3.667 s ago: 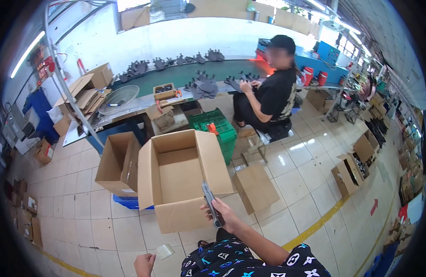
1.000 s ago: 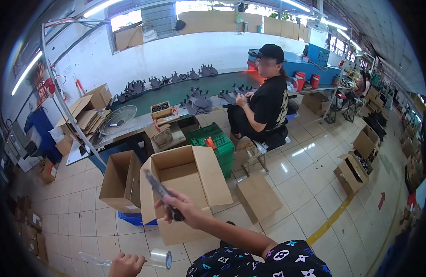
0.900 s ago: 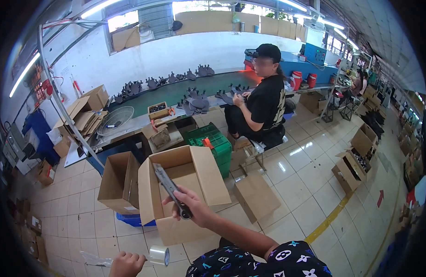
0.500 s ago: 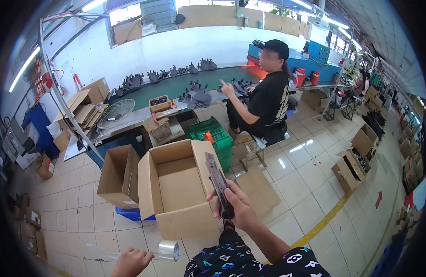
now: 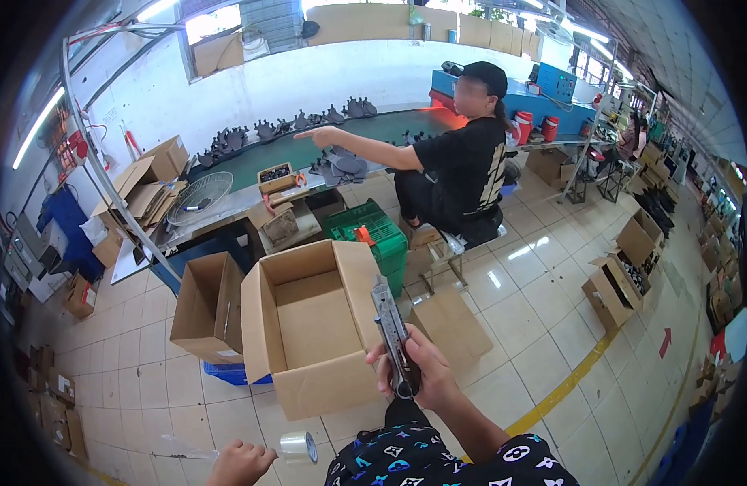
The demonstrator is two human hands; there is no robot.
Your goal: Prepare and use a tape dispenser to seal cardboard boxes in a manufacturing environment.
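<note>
My right hand (image 5: 428, 368) is closed around a dark utility knife (image 5: 390, 316), its metal end tilted up and away from me. The knife is over the right side of an open cardboard carton (image 5: 325, 394), whose flaps are spread and whose bottom shows. At the lower edge, my left hand (image 5: 244, 464) is closed with its knuckles up, at a roll of clear packing tape (image 5: 298, 447). A loose transparent strip (image 5: 187, 446) trails off to the left behind that hand. The fingers' undersides are hidden, but the tape seems held there.
A taller carton (image 5: 203, 312) stands left of the open one, a green crate (image 5: 373, 243) behind it. A seated co-worker (image 5: 471, 162) stretches an arm over the green conveyor (image 5: 284, 150) with dark parts. Flat cardboard (image 5: 450, 324) lies on the tiles. A metal post (image 5: 106, 170) rises at left.
My right hand and the knife have shifted slightly right and down. My left hand and the tape roll have barely moved. The co-worker's arm has straightened out to the left, pointing.
</note>
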